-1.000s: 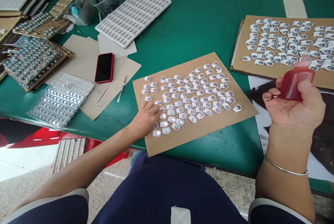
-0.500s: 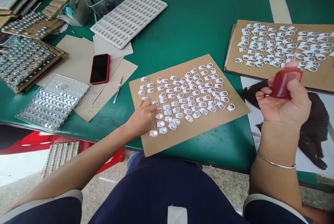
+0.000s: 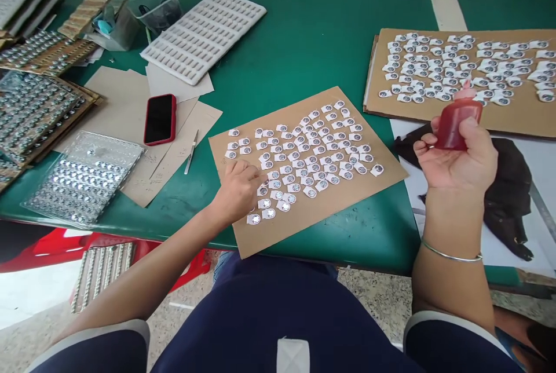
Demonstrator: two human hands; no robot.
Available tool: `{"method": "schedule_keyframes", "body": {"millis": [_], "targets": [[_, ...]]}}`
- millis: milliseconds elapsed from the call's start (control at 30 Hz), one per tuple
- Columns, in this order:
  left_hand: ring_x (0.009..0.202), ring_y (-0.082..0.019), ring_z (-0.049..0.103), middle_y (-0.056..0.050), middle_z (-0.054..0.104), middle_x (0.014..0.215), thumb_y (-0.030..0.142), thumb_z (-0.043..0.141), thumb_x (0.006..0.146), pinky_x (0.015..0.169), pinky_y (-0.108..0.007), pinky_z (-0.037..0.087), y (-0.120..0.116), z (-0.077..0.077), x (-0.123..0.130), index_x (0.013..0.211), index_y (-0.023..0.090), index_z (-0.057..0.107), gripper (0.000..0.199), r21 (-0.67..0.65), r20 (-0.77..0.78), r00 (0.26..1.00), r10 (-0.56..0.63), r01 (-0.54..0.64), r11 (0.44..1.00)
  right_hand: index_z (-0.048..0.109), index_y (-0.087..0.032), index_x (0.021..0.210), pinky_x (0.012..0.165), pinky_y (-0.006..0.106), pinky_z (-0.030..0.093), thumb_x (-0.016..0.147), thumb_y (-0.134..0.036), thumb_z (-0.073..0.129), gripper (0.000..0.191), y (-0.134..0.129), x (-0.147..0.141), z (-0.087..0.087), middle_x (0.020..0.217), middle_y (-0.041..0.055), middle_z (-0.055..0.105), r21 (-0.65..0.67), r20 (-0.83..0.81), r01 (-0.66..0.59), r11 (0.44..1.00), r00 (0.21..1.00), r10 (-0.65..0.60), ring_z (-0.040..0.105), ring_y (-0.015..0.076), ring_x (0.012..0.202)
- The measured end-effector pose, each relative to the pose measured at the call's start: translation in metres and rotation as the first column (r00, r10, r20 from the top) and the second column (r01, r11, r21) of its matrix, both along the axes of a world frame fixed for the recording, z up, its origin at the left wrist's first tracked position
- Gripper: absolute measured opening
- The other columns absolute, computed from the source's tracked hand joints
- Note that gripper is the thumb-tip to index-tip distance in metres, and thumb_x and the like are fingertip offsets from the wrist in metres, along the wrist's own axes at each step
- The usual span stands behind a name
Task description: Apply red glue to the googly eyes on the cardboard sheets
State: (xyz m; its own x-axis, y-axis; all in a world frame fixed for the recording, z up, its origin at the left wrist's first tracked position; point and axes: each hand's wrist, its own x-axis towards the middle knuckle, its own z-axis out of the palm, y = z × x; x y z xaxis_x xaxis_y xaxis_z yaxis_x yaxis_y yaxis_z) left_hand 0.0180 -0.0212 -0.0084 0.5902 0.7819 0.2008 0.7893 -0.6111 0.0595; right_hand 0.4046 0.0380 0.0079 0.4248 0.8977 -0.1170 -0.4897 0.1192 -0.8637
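Note:
My right hand [image 3: 460, 156] is wrapped round a red squeeze bottle [image 3: 457, 122] with a thin nozzle pointing up, held above the table's right side. My left hand [image 3: 237, 189] is closed, its fingertips down among small white tags with round dark or shiny discs [image 3: 311, 176]. Whatever those fingers pinch is too small to make out. The tags lie in loose rows on a brown cardboard sheet [image 3: 278, 231] in front of me. Part of the sheet's left side is hidden by my left hand.
A second cardboard [image 3: 417, 108] with similar tags lies at right, near a dark cloth [image 3: 508, 187]. To the left are a phone [image 3: 160, 119], tweezers [image 3: 191, 152], a clear sheet of shiny domes [image 3: 82, 179], a white slotted tray [image 3: 204, 37] and plastic tubs [image 3: 155, 5].
The camera view has shifted slightly, moving the right-hand things left in the picture. My right hand still holds the bottle, and my left hand stays at the cardboard's left side.

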Motion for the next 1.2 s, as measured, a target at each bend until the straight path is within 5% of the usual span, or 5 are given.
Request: {"method": "schedule_keyframes", "body": {"millis": [200, 567, 967, 1200], "targets": [[0.083, -0.024, 0.045, -0.01, 0.059, 0.085, 0.007, 0.048, 0.079, 0.077, -0.042, 0.038, -0.003, 0.001, -0.011, 0.095, 0.017, 0.069, 0.029, -0.037, -0.043, 0.999, -0.027, 0.025, 0.999, 0.064, -0.016, 0.088, 0.052, 0.026, 0.04, 0.067, -0.029, 0.062, 0.025, -0.002, 0.0, 0.003, 0.081, 0.0032, 0.059, -0.001, 0.009, -0.005, 1.0, 1.0, 0.005, 0.049, 0.01, 0.052], [0.084, -0.026, 0.044, -0.012, 0.059, 0.086, 0.005, 0.044, 0.081, 0.074, -0.043, 0.037, 0.007, -0.008, 0.01, 0.104, 0.014, 0.066, 0.033, 0.005, -0.1, 0.993, -0.061, 0.062, 0.998, 0.065, -0.015, 0.086, 0.053, 0.026, 0.04, 0.068, -0.029, 0.061, 0.024, -0.001, 0.0, 0.0, 0.081, 0.003, 0.06, -0.005, 0.004, 0.018, 1.0, 1.0, -0.018, 0.048, 0.0096, 0.053], [0.077, -0.022, 0.043, -0.008, 0.051, 0.069, -0.004, 0.044, 0.077, 0.073, -0.04, 0.036, 0.024, 0.0, 0.029, 0.056, 0.014, 0.056, 0.03, -0.109, -0.247, 0.928, -0.278, 0.259, 0.96, 0.065, -0.016, 0.087, 0.051, 0.026, 0.041, 0.069, -0.029, 0.06, 0.023, 0.003, 0.001, -0.003, 0.081, 0.0034, 0.06, -0.02, 0.03, -0.021, 1.0, 0.999, 0.022, 0.049, 0.0099, 0.053], [0.077, -0.023, 0.043, -0.01, 0.052, 0.07, 0.0, 0.047, 0.078, 0.073, -0.042, 0.033, 0.005, 0.001, 0.026, 0.061, 0.012, 0.058, 0.024, -0.116, -0.161, 0.978, -0.129, 0.111, 0.987, 0.066, -0.02, 0.089, 0.041, 0.021, 0.04, 0.066, -0.022, 0.063, 0.023, 0.001, -0.004, -0.002, 0.074, 0.0015, 0.058, 0.028, -0.106, 0.066, 0.997, 0.992, -0.062, 0.053, 0.0106, 0.058]]}}
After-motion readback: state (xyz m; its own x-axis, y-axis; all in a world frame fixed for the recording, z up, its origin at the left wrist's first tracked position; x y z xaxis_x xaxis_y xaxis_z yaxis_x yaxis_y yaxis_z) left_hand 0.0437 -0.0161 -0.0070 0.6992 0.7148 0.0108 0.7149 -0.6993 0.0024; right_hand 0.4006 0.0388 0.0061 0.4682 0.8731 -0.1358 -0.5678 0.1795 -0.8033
